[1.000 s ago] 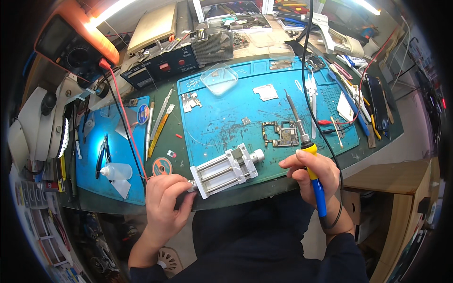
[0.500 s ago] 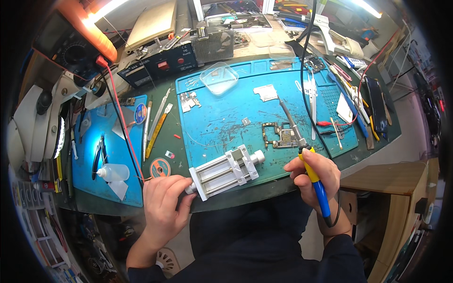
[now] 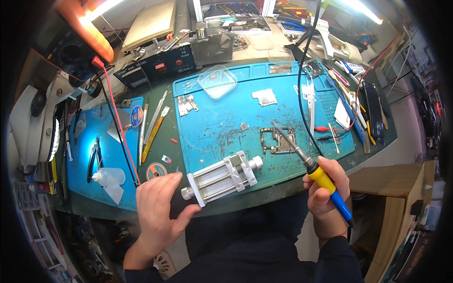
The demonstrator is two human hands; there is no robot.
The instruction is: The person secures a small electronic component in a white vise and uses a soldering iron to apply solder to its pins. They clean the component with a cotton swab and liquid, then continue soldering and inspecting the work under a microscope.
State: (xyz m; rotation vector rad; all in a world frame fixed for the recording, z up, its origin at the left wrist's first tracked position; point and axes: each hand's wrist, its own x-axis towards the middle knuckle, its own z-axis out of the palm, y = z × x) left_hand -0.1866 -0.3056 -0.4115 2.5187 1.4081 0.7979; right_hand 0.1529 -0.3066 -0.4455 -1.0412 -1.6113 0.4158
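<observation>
While spread, empty left hand point(image 3: 159, 207) flanks vise point(image 3: 221, 179) near bench edge point(image 3: 257, 200), right hand point(image 3: 324, 207) grips soldering iron point(image 3: 322, 179), bare mat point(image 3: 285, 170) between.

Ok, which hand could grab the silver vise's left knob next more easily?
Probably the left hand: it's open beside that knob, while the right hand is holding the soldering iron.

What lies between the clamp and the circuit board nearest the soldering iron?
Between the clamp and the circuit board, the head view shows only bare, scuffed blue mat.
</observation>
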